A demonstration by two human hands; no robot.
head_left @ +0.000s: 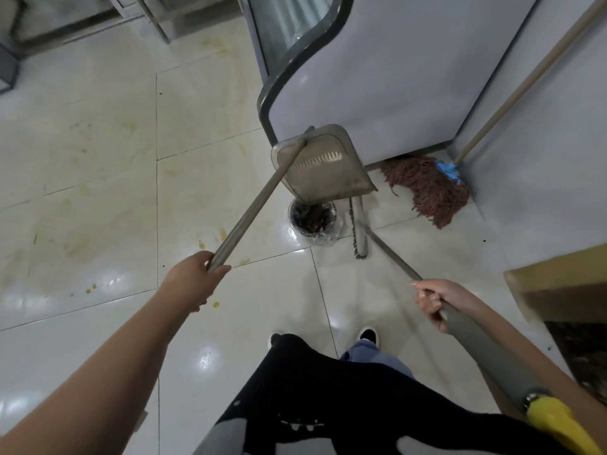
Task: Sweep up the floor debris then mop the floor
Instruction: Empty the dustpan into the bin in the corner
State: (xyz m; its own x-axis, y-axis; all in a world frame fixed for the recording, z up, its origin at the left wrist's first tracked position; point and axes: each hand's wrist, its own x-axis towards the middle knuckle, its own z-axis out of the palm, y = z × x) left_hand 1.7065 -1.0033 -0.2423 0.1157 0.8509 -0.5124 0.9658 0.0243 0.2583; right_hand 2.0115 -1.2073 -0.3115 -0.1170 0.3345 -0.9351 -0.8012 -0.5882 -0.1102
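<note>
No words, labels, brand names or numbers can be read anywhere in this view. The black trousers (pixel 331 405) carry a white mark, but it forms no legible letters.

To my left the tiled floor (pixel 98 165) lies open. Ahead, the grey cabinet (pixel 377 87) blocks the way, with the small bin (pixel 312 221) under my tilted dustpan (pixel 325 165) and the mop (pixel 430 188) against its base. A cardboard box (pixel 558 284) crowds my right.
</note>
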